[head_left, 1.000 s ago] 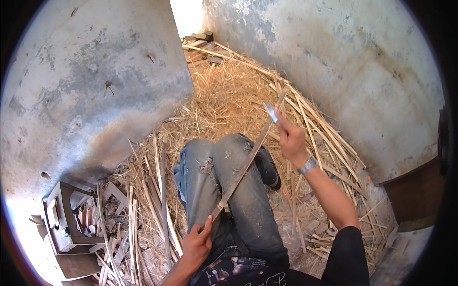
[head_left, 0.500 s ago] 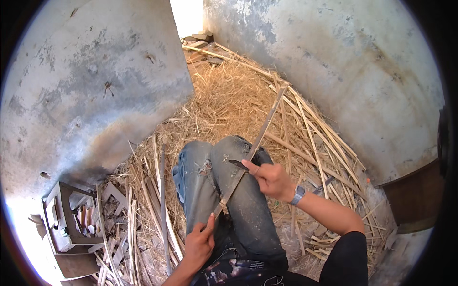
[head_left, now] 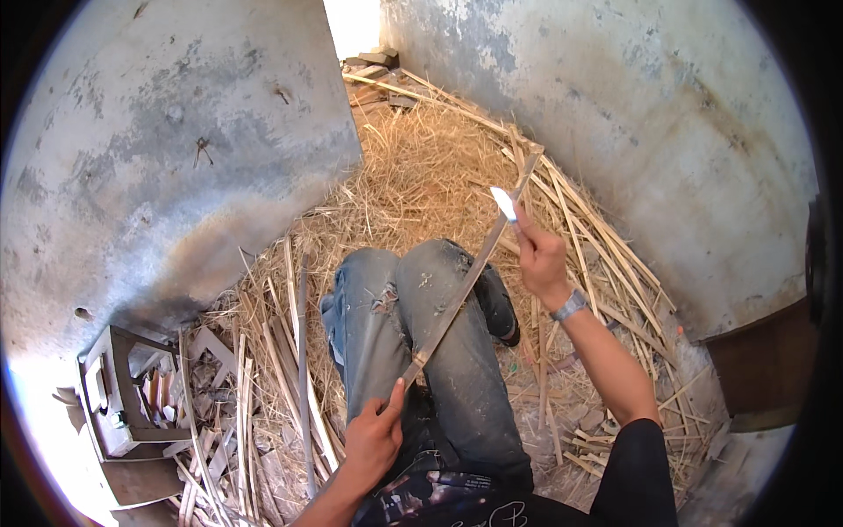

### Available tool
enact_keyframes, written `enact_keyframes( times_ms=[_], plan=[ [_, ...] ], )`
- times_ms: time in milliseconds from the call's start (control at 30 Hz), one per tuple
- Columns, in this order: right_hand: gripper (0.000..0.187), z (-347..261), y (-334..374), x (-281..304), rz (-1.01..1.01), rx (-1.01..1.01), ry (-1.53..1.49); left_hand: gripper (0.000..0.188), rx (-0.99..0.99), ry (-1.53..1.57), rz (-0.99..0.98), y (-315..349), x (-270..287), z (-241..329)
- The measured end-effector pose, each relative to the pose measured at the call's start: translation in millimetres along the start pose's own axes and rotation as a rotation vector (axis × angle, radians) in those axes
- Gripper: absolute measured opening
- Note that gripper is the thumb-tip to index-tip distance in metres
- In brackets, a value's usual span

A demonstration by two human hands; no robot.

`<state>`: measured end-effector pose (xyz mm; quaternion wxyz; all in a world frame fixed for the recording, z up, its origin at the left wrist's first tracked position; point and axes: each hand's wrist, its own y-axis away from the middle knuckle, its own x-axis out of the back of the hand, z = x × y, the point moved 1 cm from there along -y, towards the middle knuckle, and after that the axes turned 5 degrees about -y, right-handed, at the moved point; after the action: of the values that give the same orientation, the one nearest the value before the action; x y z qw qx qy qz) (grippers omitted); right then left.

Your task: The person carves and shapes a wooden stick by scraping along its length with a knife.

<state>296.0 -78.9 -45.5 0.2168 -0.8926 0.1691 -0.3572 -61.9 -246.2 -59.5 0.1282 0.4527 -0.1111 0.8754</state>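
A long flat strip of wood or bamboo (head_left: 465, 285) slants across my jeans, from my lap up toward the right wall. My left hand (head_left: 375, 436) is closed round its lower end, the thumb laid along it. Farther up, my right hand (head_left: 542, 256) grips a small knife (head_left: 504, 204) whose handle is hidden in the fingers. The blade shines bright white and lies against or just over the strip near its far end; contact cannot be made out. A watch is on my right wrist.
Shavings (head_left: 421, 167) cover the floor ahead of my knees. Long pale strips (head_left: 606, 255) lie along the right wall, and others (head_left: 285, 351) lie to my left. A broken box-like frame (head_left: 114, 395) stands at the lower left. Worn walls rise on both sides.
My right hand has slid the knife away from me along the strip, from above my knee to near the far end. The left hand keeps its hold on the lower end.
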Motion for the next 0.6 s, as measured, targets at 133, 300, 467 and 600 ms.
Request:
enact_keyframes(
  times_ms=[133,300,467,600],
  plan=[
    [0.037,-51,79,-27,-0.282,0.325,-0.115,0.058,-0.011,0.064,0.024,-14,-5,7],
    [0.047,-19,28,-1,-0.093,0.198,-0.029,0.058,0.008,0.064,-0.007,-19,-1,12],
    [0.041,-56,94,-22,-0.387,0.397,0.066,0.057,0.01,0.045,0.007,-29,-6,15],
    [0.041,-41,56,-11,-0.302,0.404,0.181,0.056,0.018,0.057,0.029,-25,-7,15]
  ],
)
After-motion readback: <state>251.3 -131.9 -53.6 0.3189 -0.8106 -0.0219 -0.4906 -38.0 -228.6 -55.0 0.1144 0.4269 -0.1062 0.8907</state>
